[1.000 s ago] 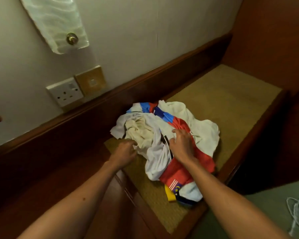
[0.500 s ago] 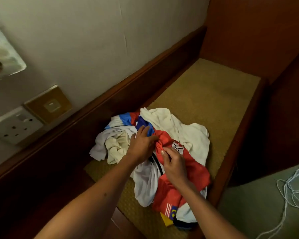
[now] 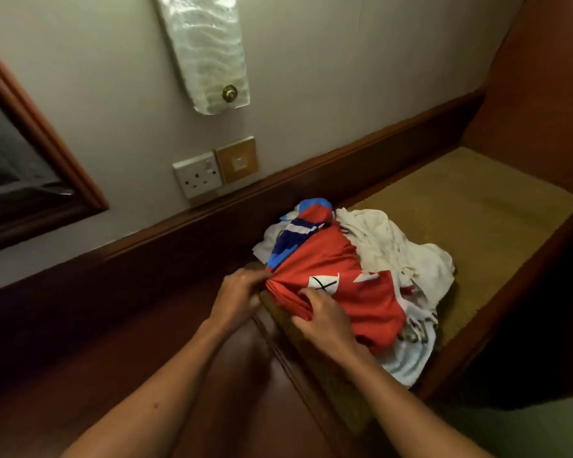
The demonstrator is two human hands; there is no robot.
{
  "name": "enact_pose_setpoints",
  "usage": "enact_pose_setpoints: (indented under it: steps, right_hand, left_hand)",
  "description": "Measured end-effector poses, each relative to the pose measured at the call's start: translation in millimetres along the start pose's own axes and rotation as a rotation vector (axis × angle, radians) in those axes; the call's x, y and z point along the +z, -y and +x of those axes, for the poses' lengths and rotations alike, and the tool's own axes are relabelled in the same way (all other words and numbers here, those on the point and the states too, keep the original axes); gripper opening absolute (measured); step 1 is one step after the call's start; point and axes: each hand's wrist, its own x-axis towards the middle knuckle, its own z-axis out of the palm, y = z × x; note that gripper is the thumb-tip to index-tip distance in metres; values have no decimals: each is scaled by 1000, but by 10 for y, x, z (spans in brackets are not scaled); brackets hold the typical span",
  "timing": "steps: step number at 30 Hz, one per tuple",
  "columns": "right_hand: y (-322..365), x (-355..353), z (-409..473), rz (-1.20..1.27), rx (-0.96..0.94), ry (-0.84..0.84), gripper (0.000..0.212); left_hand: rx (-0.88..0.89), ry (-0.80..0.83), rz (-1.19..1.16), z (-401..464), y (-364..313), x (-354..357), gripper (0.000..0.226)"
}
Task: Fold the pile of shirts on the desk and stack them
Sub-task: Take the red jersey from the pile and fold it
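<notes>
Nearest: left hand [image 3: 242, 294] and right hand [image 3: 325, 317], fingers curled, pinching bunched edge of red shirt [image 3: 351, 285] atop shirt pile [image 3: 401, 256] on tan desk mat [image 3: 477, 219]. Behind pile: dark wood ledge [image 3: 311, 180]. Farther, on wall: socket [image 3: 197, 175], brass switch plate [image 3: 237, 159], glass lamp [image 3: 205, 51], framed mirror [image 3: 30, 160].

A white wall plug [image 3: 198, 175] sat on the wall at about 10 o'clock, touching a gold switch [image 3: 237, 160] at its 3 o'clock. A shiny glass lamp [image 3: 205, 51] hung at 12 o'clock. A brown wooden frame [image 3: 43, 142] was at 9 o'clock.
</notes>
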Motion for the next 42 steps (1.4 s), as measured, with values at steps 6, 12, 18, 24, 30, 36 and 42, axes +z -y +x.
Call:
enact_pose_setpoints:
  steps: [6, 12, 18, 24, 30, 36, 42]
  right_hand:
    - [308, 461, -645, 83, 43, 240, 21]
    - [1010, 1112, -1201, 341, -5, 504, 14]
    - [1707, 1251, -1250, 131, -16, 1148, 31]
    - [1834, 1288, -1057, 78, 244, 1321, 20]
    - [1751, 1303, -956, 222, 536, 940, 34]
    - [1605, 1287, -1029, 443, 629, 557, 16]
    - [1671, 1053, -767, 242, 520, 545, 30]
  left_hand:
    - [-282, 4, -32, -1258, 516, -318, 43]
    - [-647, -163, -416, -2665, 943, -612, 35]
    - [-930, -293, -615, -3886, 1078, -945, 34]
    - [-1425, 45, -1165, -4524, 992, -1364, 38]
    - [-1174, 588, -743, -4709, 1173, -1608, 52]
    - [-911, -76, -402, -4446, 1327, -1462, 21]
    - [-989, -85, -778, -4107, 1268, -1645, 29]
